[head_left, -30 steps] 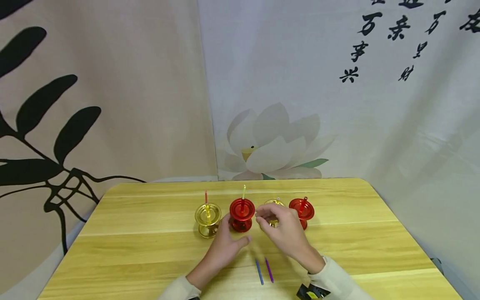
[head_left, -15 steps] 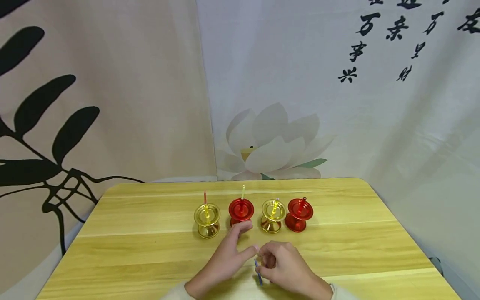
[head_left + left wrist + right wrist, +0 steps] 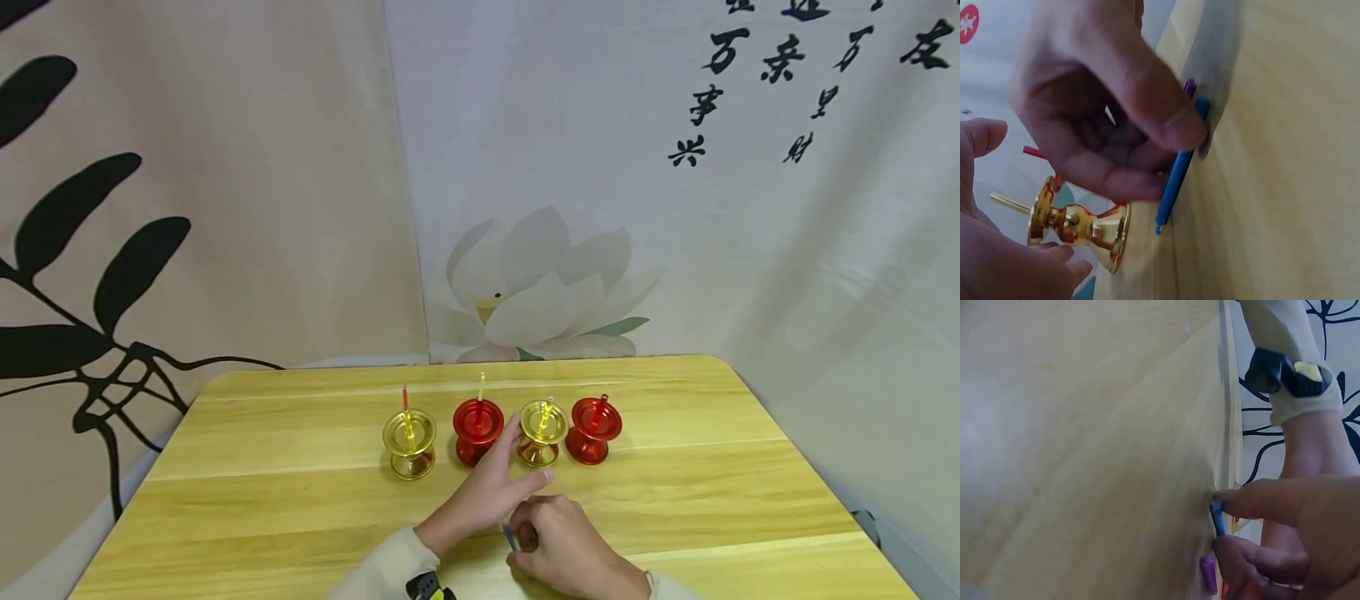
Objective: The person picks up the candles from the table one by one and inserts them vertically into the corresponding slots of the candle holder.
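Four small candle holders stand in a row on the wooden table (image 3: 675,500): gold (image 3: 408,440), red (image 3: 477,427), gold (image 3: 542,428) and red (image 3: 596,427). The first three carry thin sticks. My right hand (image 3: 517,542) is near the front edge and pinches a blue stick (image 3: 510,536) that lies on the table, also seen as the blue stick (image 3: 1179,172) in the left wrist view. A purple stick (image 3: 1190,87) lies beside it, mostly hidden by the hand. My left hand (image 3: 519,463) reaches with relaxed fingers beside the second gold holder (image 3: 1079,225), holding nothing.
Printed cloth backdrops (image 3: 225,208) hang close behind the table's far edge. The table's rounded right corner (image 3: 731,375) and right edge are near the cloth. A dark wrist device (image 3: 1288,372) sits on my left sleeve.
My right hand left the holders, came back toward the front edge and took the blue stick between its fingers. My left hand slid right, toward the second gold holder.
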### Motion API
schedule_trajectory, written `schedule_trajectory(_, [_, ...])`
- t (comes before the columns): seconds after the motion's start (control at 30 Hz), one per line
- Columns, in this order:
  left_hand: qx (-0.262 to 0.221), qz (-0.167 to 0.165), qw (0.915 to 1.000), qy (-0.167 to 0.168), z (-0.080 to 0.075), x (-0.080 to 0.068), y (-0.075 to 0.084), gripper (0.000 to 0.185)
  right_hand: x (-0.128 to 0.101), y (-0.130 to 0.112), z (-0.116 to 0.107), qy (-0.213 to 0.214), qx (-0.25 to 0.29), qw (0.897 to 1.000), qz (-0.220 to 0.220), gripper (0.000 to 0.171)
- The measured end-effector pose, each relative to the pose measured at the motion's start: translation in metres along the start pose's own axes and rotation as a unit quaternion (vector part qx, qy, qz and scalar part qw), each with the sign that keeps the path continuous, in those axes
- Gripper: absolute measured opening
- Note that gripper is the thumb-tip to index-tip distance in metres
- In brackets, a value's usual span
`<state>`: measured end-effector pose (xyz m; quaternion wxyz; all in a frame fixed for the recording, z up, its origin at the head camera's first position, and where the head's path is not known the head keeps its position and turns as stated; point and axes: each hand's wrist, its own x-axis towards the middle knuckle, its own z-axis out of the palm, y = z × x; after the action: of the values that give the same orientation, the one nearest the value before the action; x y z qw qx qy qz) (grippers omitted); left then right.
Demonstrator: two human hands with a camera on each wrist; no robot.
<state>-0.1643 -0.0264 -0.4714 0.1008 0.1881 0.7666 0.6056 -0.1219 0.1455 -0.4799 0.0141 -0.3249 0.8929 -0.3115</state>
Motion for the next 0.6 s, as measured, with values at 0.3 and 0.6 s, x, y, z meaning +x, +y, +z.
schedule_trajectory(0.3, [-0.014, -0.017, 0.9997, 0.005, 0.003, 0.020, -0.005, 0.101, -0.007, -0.002, -0.004, -0.023, 0.020, 1.000, -0.002, 0.019])
schedule_trajectory(0.6, [-0.022, -0.045, 0.9984, 0.027, 0.009, 0.033, -0.012, 0.099, -0.015, -0.007, -0.008, -0.075, 0.029, 0.997, 0.018, 0.023])
